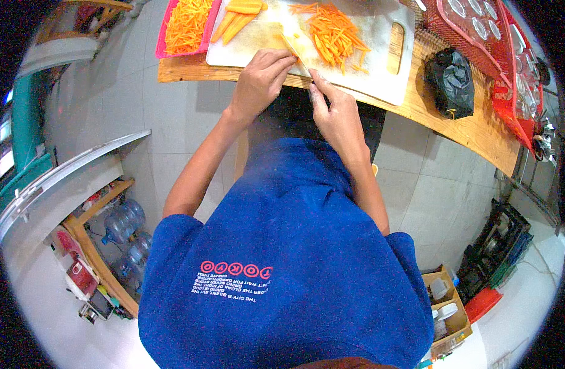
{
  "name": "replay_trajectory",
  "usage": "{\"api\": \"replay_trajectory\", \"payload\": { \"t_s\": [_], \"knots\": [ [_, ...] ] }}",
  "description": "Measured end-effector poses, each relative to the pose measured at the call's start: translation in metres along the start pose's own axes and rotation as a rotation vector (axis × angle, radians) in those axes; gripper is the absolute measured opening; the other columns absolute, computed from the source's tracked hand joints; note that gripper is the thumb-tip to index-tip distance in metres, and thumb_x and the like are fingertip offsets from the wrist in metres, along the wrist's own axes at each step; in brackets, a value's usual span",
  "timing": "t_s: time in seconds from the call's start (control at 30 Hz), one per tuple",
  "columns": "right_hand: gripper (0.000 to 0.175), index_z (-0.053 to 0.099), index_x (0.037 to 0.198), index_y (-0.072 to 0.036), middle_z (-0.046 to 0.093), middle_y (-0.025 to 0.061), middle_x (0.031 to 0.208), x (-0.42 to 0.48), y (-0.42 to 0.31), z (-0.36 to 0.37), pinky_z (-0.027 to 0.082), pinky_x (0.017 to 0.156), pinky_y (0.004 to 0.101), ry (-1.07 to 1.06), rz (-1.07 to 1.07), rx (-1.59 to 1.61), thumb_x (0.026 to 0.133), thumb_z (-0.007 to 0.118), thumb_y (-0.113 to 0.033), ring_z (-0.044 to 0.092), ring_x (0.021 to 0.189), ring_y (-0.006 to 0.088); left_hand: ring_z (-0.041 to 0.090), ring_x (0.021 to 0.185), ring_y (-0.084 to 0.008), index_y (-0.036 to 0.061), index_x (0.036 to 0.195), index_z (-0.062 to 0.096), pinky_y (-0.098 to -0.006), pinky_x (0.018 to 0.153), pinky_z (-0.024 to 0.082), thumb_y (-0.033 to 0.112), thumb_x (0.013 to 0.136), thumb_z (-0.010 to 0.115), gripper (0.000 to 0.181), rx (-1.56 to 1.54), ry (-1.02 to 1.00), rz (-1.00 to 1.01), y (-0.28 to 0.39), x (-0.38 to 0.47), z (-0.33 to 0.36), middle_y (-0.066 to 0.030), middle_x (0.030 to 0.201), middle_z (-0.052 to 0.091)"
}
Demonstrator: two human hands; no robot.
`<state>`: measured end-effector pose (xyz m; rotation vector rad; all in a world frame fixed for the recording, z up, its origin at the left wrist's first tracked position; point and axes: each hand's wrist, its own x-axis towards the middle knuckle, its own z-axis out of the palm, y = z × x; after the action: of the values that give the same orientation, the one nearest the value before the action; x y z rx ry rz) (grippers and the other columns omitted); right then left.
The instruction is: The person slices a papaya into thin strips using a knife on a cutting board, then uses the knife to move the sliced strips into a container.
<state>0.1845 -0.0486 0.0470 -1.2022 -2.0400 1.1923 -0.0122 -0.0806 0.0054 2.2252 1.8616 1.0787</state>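
My right hand grips a kitchen knife, whose blade slants up and left across the white cutting board. The fingers of my left hand are bent over a carrot piece at the board's near edge, right against the blade. Only a sliver of that piece shows; the fingertips hide the rest. To the right of the blade lies a heap of carrot strips. Flat carrot slices are stacked at the board's upper left. A pink tray full of carrot shreds stands left of the board.
The wooden table ends just in front of my body. A black plastic bag sits right of the board. Beyond it are red plastic baskets with clear glasses or cups. Large water bottles stand low at left.
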Motion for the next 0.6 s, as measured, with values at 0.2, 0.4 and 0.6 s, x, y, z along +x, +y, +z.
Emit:
{"api": "replay_trajectory", "payload": {
  "t_s": [0.2,0.4,0.6],
  "knots": [
    [0.034,0.067,0.127,0.000,0.070,0.0297,0.104,-0.003,0.006,0.009,0.054,0.088,0.0497,0.049,-0.054,-0.069,0.096,0.059,-0.013,0.069,0.095,0.0434,0.064,0.104,-0.0298,0.0008,0.108,0.071,-0.0392,0.092,0.053,0.004,0.086,0.068,0.023,-0.001,-0.018,0.008,0.002,0.004,-0.004,-0.0106,0.109,0.070],
    [0.035,0.067,0.127,-0.001,0.070,0.0295,0.092,0.016,0.004,0.019,0.054,0.079,0.0536,0.007,-0.051,-0.186,0.095,0.058,-0.012,0.069,0.081,0.0441,0.064,0.104,-0.0299,0.0010,0.108,0.071,-0.0395,0.092,0.053,0.004,0.086,0.068,0.023,0.014,-0.013,0.007,0.000,0.000,-0.001,-0.0103,0.110,0.070],
    [0.035,0.067,0.128,0.000,0.070,0.0298,0.097,0.013,0.004,0.012,0.054,0.082,0.0518,0.018,-0.081,-0.100,0.096,0.058,-0.013,0.069,0.086,0.0446,0.064,0.104,-0.0301,0.0011,0.108,0.071,-0.0393,0.092,0.053,0.004,0.086,0.068,0.023,0.029,-0.011,-0.014,0.001,-0.001,0.000,-0.0114,0.109,0.069]
  ]
}}
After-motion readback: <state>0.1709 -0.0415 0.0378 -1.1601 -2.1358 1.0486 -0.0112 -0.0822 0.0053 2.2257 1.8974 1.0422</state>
